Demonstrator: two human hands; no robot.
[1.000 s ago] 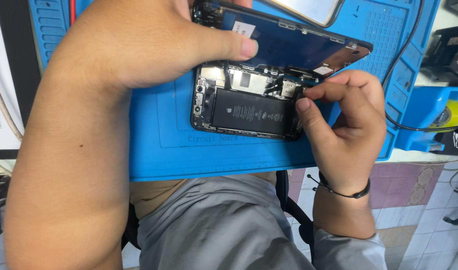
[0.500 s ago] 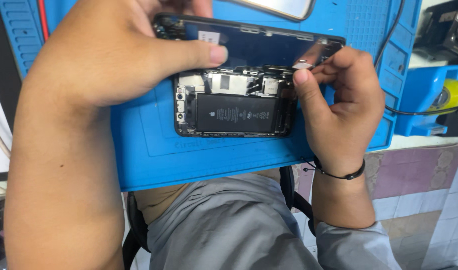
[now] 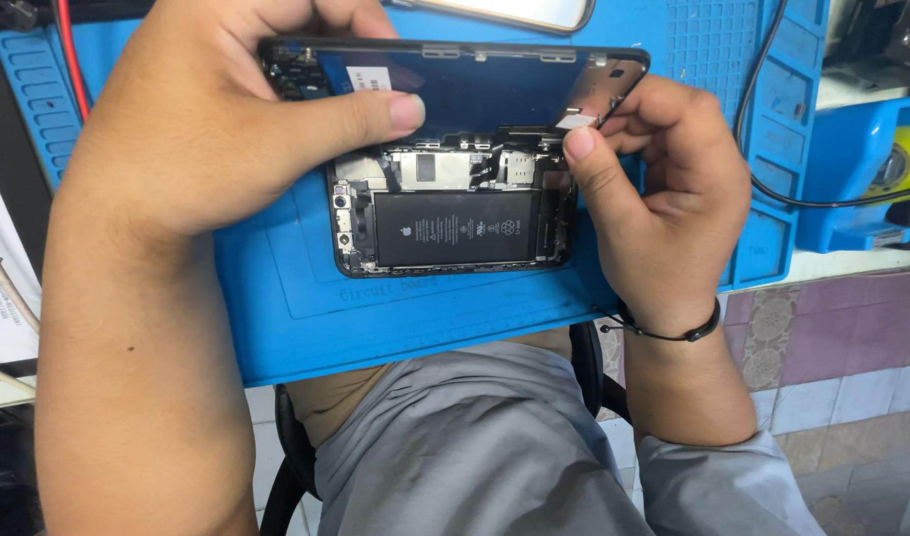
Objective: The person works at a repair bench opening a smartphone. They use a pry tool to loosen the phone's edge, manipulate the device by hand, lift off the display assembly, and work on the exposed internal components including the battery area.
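On blue mat [image 3: 276, 328] | both hands grip lifted screen [image 3: 494, 89] edges | left hand [image 3: 216, 119] | right hand [image 3: 653, 199]

Two hands: a left hand [image 3: 207, 129] at upper left and a right hand [image 3: 653, 199] at centre right. One opened phone [image 3: 450, 223] at the centre, with one lifted screen [image 3: 475, 84] and one black battery [image 3: 455, 228]. One blue mat [image 3: 395, 318] beneath. One yellow tape roll [image 3: 907, 159] at the right edge. One red cable [image 3: 68, 60] at upper left. One black wristband [image 3: 673, 331].
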